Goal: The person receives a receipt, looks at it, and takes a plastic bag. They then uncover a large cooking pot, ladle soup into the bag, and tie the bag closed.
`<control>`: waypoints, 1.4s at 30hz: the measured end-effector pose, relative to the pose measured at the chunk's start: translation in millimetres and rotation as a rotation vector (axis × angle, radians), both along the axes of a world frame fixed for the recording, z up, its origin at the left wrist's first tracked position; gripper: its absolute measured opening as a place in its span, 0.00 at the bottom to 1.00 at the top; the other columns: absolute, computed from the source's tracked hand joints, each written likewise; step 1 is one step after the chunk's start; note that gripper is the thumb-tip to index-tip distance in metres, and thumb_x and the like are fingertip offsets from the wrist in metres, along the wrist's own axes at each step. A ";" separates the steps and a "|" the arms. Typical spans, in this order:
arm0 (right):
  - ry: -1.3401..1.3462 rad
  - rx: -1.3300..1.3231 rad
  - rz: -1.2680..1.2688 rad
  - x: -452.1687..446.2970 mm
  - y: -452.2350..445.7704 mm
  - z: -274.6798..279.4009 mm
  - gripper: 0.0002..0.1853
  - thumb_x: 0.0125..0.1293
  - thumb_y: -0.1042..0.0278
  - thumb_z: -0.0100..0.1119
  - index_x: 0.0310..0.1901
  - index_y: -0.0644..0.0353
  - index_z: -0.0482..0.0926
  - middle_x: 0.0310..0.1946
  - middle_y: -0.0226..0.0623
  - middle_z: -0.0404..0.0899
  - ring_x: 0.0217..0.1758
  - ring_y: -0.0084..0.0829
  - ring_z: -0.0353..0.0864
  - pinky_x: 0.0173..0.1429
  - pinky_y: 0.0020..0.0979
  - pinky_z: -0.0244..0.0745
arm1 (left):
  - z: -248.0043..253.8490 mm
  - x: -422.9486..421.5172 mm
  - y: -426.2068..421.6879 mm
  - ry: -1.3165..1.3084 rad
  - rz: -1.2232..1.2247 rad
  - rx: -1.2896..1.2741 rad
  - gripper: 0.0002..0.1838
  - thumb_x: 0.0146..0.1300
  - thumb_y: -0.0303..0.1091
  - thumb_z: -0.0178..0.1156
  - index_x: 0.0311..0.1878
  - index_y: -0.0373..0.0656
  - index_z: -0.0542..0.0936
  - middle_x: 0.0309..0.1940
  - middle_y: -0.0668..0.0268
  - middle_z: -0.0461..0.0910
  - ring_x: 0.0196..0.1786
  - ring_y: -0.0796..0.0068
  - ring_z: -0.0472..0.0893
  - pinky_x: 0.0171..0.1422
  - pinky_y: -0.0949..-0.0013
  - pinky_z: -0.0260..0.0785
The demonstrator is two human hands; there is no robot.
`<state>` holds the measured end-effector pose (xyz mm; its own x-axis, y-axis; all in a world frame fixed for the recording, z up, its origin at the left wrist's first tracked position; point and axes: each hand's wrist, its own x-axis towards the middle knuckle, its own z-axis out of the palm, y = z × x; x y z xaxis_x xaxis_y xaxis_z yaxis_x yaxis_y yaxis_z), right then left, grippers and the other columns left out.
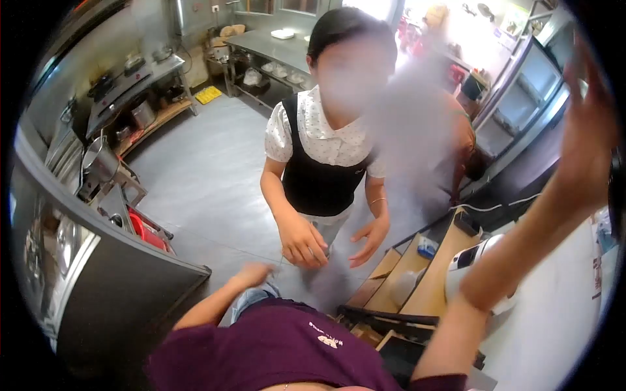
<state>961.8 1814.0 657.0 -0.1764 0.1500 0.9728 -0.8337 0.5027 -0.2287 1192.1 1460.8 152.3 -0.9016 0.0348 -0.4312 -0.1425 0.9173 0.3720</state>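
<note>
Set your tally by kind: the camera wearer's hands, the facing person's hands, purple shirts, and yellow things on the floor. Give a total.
Wearer's left hand and wearer's right hand: 2
Facing person's right hand and facing person's left hand: 2
Purple shirt: 1
Yellow thing on the floor: 1
Total: 6
</note>
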 end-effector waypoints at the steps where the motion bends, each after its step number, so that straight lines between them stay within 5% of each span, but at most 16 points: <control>1: -0.023 -0.058 0.060 11.2 -22.6 -29.9 0.32 0.54 0.55 0.52 0.58 0.64 0.61 0.58 0.53 0.60 0.60 0.50 0.61 0.59 0.48 0.61 | 2.2 11.8 -35.9 0.137 0.185 0.069 0.22 0.55 0.26 0.44 0.53 0.53 0.74 0.32 0.55 0.79 0.33 0.61 0.79 0.39 0.58 0.70; 2: -0.071 -0.111 0.112 22.5 -44.3 -68.5 0.32 0.54 0.55 0.51 0.58 0.64 0.61 0.58 0.53 0.60 0.60 0.50 0.61 0.59 0.48 0.60 | 23.6 9.6 -63.2 -0.036 0.566 0.354 0.21 0.53 0.26 0.45 0.51 0.50 0.74 0.31 0.53 0.79 0.33 0.57 0.79 0.37 0.58 0.70; 3: -0.157 -0.141 0.126 34.6 -62.2 -113.4 0.32 0.55 0.55 0.51 0.58 0.65 0.61 0.59 0.53 0.60 0.60 0.50 0.61 0.59 0.48 0.60 | 32.3 12.8 -96.8 0.055 0.671 0.357 0.20 0.52 0.27 0.45 0.50 0.47 0.74 0.30 0.52 0.79 0.33 0.55 0.79 0.37 0.57 0.70; 5: -0.352 -0.049 0.040 36.8 -79.7 -227.0 0.18 0.55 0.59 0.56 0.43 0.61 0.69 0.41 0.40 0.70 0.43 0.36 0.70 0.44 0.36 0.68 | 34.5 9.2 -144.6 0.253 0.731 0.277 0.19 0.52 0.27 0.46 0.49 0.44 0.74 0.30 0.51 0.78 0.35 0.52 0.78 0.38 0.57 0.70; 7: -0.880 -0.286 1.100 68.9 -175.0 -243.9 0.14 0.55 0.61 0.61 0.22 0.58 0.68 0.23 0.27 0.69 0.26 0.22 0.68 0.31 0.25 0.66 | 33.6 13.0 -192.2 0.477 0.668 0.092 0.18 0.52 0.28 0.47 0.48 0.42 0.74 0.31 0.51 0.78 0.36 0.51 0.78 0.40 0.57 0.70; 12: -1.428 -0.135 1.503 100.6 -358.4 -325.3 0.06 0.53 0.79 0.59 0.28 0.61 0.71 0.28 0.28 0.71 0.30 0.17 0.69 0.35 0.18 0.66 | -0.8 9.6 -270.6 0.382 0.695 0.378 0.19 0.51 0.31 0.50 0.48 0.39 0.73 0.36 0.50 0.78 0.41 0.53 0.78 0.45 0.59 0.69; 18: -1.615 -0.187 1.364 67.8 -460.9 -374.2 0.09 0.55 0.80 0.56 0.35 0.59 0.67 0.32 0.33 0.73 0.30 0.19 0.71 0.33 0.20 0.68 | 3.4 -23.1 -357.4 0.366 0.716 0.603 0.21 0.54 0.33 0.53 0.50 0.32 0.71 0.39 0.53 0.77 0.40 0.64 0.78 0.44 0.64 0.70; 20: -1.643 -0.186 1.305 47.4 -492.4 -379.2 0.21 0.54 0.82 0.54 0.50 0.60 0.62 0.37 0.38 0.75 0.35 0.22 0.76 0.36 0.23 0.72 | 18.7 -44.0 -387.8 0.377 0.762 0.755 0.20 0.55 0.33 0.53 0.50 0.32 0.71 0.39 0.56 0.77 0.40 0.67 0.78 0.43 0.65 0.70; 22: -1.675 -0.185 1.262 21.2 -525.8 -385.1 0.24 0.54 0.82 0.54 0.54 0.62 0.63 0.39 0.37 0.76 0.37 0.23 0.76 0.39 0.23 0.72 | 20.6 -66.9 -417.7 0.390 0.846 0.919 0.19 0.55 0.33 0.54 0.49 0.32 0.71 0.39 0.59 0.77 0.40 0.70 0.77 0.43 0.66 0.70; 28: -1.661 -0.016 1.261 -104.0 -674.0 -433.8 0.16 0.53 0.80 0.51 0.46 0.64 0.71 0.39 0.34 0.76 0.39 0.25 0.76 0.40 0.28 0.73 | -39.2 -89.1 -539.7 0.349 1.164 0.993 0.16 0.59 0.36 0.49 0.45 0.32 0.73 0.37 0.63 0.77 0.40 0.76 0.75 0.45 0.71 0.67; 33: -1.806 0.131 1.298 -172.1 -856.4 -460.3 0.18 0.49 0.81 0.48 0.45 0.64 0.70 0.39 0.36 0.74 0.40 0.29 0.75 0.39 0.30 0.72 | -20.6 -71.6 -623.8 0.656 1.629 0.977 0.15 0.61 0.35 0.47 0.44 0.33 0.73 0.38 0.62 0.77 0.41 0.74 0.76 0.45 0.70 0.68; 36: -1.887 0.358 1.338 -171.1 -979.7 -451.7 0.19 0.48 0.80 0.48 0.46 0.63 0.70 0.39 0.35 0.74 0.40 0.29 0.74 0.40 0.31 0.71 | -10.7 -51.0 -668.4 0.855 1.879 1.225 0.15 0.60 0.35 0.49 0.45 0.34 0.73 0.38 0.62 0.78 0.43 0.72 0.77 0.45 0.67 0.70; 42: -1.924 0.515 1.559 -140.0 -1229.2 -480.7 0.19 0.49 0.79 0.49 0.46 0.59 0.70 0.39 0.33 0.74 0.40 0.28 0.74 0.42 0.32 0.71 | 16.1 -15.3 -821.8 1.309 2.002 1.364 0.18 0.62 0.35 0.47 0.50 0.34 0.69 0.45 0.60 0.75 0.47 0.69 0.76 0.49 0.64 0.70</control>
